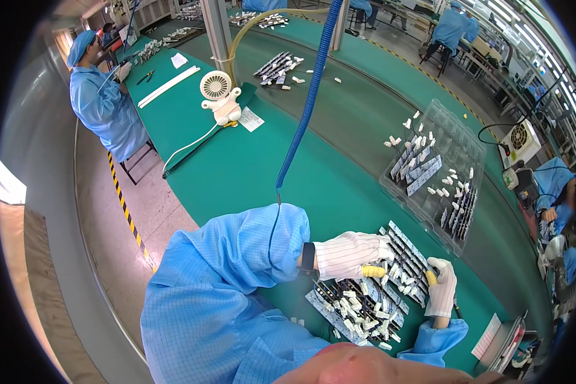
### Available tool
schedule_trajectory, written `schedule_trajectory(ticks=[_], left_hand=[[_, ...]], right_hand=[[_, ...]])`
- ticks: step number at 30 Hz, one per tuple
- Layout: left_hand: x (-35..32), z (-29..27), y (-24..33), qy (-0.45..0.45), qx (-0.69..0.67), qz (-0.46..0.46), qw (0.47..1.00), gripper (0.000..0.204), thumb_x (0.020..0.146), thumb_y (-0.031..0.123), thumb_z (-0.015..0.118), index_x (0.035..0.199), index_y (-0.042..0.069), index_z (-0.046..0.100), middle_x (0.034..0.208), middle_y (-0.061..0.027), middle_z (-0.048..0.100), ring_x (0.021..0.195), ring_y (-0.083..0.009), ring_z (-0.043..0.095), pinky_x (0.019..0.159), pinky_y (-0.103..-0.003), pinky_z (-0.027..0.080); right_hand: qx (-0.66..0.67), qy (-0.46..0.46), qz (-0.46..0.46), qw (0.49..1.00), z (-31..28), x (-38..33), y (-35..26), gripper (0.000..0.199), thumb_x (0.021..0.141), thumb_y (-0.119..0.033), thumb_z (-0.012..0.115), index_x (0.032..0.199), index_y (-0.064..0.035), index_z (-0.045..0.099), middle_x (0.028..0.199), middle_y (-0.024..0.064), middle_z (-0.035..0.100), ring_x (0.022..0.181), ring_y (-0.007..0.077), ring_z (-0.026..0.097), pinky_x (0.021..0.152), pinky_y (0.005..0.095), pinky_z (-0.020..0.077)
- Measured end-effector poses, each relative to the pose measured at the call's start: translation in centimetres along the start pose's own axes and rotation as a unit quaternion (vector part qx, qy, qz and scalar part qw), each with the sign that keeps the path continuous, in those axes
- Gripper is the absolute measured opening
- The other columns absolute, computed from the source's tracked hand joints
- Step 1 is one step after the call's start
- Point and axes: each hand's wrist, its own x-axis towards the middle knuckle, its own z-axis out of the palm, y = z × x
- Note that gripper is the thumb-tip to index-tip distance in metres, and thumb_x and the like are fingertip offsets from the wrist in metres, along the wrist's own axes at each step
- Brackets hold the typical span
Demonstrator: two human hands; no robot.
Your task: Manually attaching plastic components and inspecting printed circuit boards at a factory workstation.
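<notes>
Green counter (237, 173) with slanting rows of circuit strips (400, 235)

Bent over the upper group of strips is the left hand (352, 255), in a striped white glove with yellow on one digit; whether its fingertips grip anything cannot be told. Gloved alike, the right hand (441, 288) curls at the right edge of that group, its fingers close against the strip ends, and a grasp cannot be made out there either.

Long, thin and flat, the strips lie side by side, some showing pale bluish-grey faces, others dark. Small white connectors (353, 312) are strewn over them, thickest on the lower group, nearest the person's body.

Beyond the hands, a clear plastic tray (457, 137) bears two more clusters of strips and connectors. Farther out, a blue coiled cord (307, 115) hangs down, a white fan (216, 84) stands toward the left, and a co-worker (102, 102) in blue is at the counter's far left edge.
</notes>
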Motion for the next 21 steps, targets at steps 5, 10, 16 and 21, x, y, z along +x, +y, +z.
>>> schedule_trajectory(ticks=[5, 10, 16, 21], left_hand=[[0.09, 0.30, 0.13, 0.089, 0.064, 0.067, 0.992, 0.041, 0.089, 0.037, 0.054, 0.111, 0.002, 0.055, 0.113, -0.0180, 0.056, 0.116, -0.0335, 0.050, 0.096, -0.040, 0.043], [-0.13, 0.58, 0.18, 0.030, 0.048, 0.027, 0.998, 0.042, 0.091, 0.034, 0.054, 0.120, 0.006, 0.049, 0.125, -0.0157, 0.050, 0.127, -0.0342, 0.039, 0.103, -0.044, 0.035], [0.07, 0.16, 0.67, 0.068, 0.036, 0.055, 0.995, 0.039, 0.090, 0.036, 0.053, 0.106, 0.001, 0.057, 0.113, -0.0163, 0.055, 0.118, -0.0341, 0.048, 0.098, -0.041, 0.040], [0.00, 0.31, 0.54, 0.079, 0.051, 0.060, 0.994, 0.038, 0.089, 0.037, 0.053, 0.106, 0.002, 0.056, 0.111, -0.0150, 0.056, 0.116, -0.0336, 0.048, 0.098, -0.041, 0.040]], right_hand=[[0.001, -0.003, -0.001, 1.000, 0.19, -0.13, 0.03, 0.029, 0.071, 0.006, 0.060, 0.099, -0.0036, 0.060, 0.100, 0.0125, 0.061, 0.095, 0.0286, 0.058, 0.085, 0.0342, 0.0449], [-0.003, -0.007, 0.000, 1.000, 0.12, -0.65, 0.28, 0.030, 0.073, 0.003, 0.062, 0.102, -0.0063, 0.059, 0.100, 0.0133, 0.060, 0.097, 0.0315, 0.055, 0.085, 0.0372, 0.0440], [0.000, -0.004, -0.002, 1.000, 0.08, -0.73, 0.15, 0.030, 0.073, 0.003, 0.062, 0.101, -0.0064, 0.059, 0.099, 0.0128, 0.060, 0.095, 0.0311, 0.056, 0.085, 0.0369, 0.0443], [0.005, 0.003, 0.002, 1.000, 0.17, -0.60, -0.09, 0.028, 0.073, 0.004, 0.061, 0.100, -0.0046, 0.060, 0.099, 0.0135, 0.060, 0.094, 0.0309, 0.057, 0.084, 0.0360, 0.0446]])
